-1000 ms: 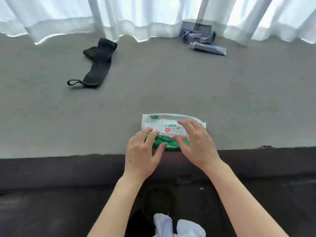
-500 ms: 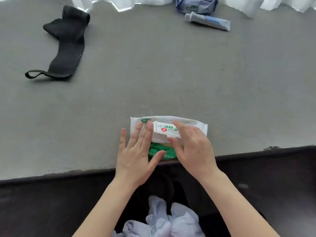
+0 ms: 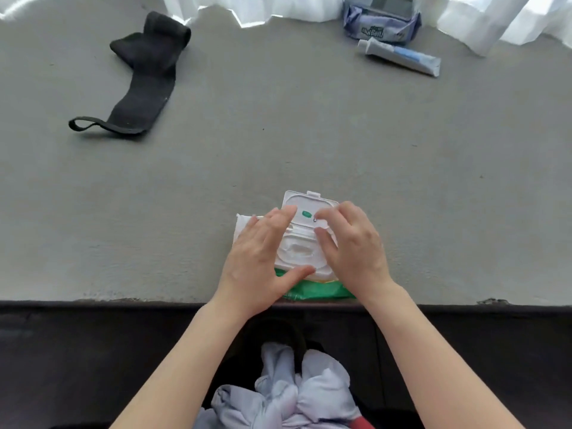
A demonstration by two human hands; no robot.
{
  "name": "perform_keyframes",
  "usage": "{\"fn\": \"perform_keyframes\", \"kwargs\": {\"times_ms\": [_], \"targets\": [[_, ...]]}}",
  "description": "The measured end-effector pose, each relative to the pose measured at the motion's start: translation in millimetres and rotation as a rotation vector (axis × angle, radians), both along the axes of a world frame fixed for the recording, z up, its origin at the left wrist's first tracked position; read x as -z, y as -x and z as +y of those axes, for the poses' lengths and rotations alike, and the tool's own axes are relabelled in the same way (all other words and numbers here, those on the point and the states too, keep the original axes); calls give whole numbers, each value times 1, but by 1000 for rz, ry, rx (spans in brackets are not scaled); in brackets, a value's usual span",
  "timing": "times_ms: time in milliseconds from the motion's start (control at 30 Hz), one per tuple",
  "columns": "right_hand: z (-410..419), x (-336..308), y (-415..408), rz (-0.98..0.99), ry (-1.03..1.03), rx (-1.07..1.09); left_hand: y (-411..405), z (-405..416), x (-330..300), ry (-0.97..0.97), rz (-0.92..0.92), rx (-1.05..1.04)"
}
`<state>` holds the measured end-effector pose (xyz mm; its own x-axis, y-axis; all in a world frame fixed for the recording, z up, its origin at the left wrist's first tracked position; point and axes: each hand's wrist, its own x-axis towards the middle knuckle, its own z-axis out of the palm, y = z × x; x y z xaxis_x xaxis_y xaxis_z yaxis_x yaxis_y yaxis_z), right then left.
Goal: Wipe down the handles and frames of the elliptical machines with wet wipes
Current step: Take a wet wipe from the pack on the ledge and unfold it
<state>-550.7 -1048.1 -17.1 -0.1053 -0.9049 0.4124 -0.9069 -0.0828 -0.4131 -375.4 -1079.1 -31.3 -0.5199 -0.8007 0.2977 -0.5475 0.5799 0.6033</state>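
A white and green wet wipes pack (image 3: 318, 289) lies at the near edge of a grey ledge (image 3: 278, 150). Its white plastic lid (image 3: 305, 203) is flipped up, showing the oval opening (image 3: 298, 250). My left hand (image 3: 260, 258) rests on the pack's left side, fingers laid flat on top and thumb along the front. My right hand (image 3: 353, 246) is over the pack's right side, its curled index finger and thumb holding the raised lid. No elliptical machine is in view.
A black strap with a loop (image 3: 145, 75) lies at the far left of the ledge. A tube (image 3: 402, 57) and a blue-grey pouch (image 3: 380, 23) sit by the white curtains (image 3: 495, 17). Pale cloth (image 3: 294, 397) lies below, between my arms.
The lid of the wipes pack, closed before, is now flipped up by my right hand. My left hand has stayed on the pack's left side. The camera has come closer.
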Motion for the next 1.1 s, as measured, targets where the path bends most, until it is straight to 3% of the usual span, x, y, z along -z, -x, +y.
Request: {"fn": "perform_keyframes", "kwargs": {"times_ms": [167, 433, 600, 833, 1100], "targets": [[10, -2, -16, -88, -180, -108, 4, -1, 9, -115, -65, -41], [-1, -11, -29, 214, -291, -179, 4, -1, 11, -92, -82, -45], [14, -16, -20, 33, -297, -112, 3, 0, 9, -84, -48, -66], [14, -30, -18, -52, -338, -51, 3, 1, 10, -93, -39, -66], [8, -30, -24, 58, -360, -89, 2, 0, 12, -98, -8, -62]]}}
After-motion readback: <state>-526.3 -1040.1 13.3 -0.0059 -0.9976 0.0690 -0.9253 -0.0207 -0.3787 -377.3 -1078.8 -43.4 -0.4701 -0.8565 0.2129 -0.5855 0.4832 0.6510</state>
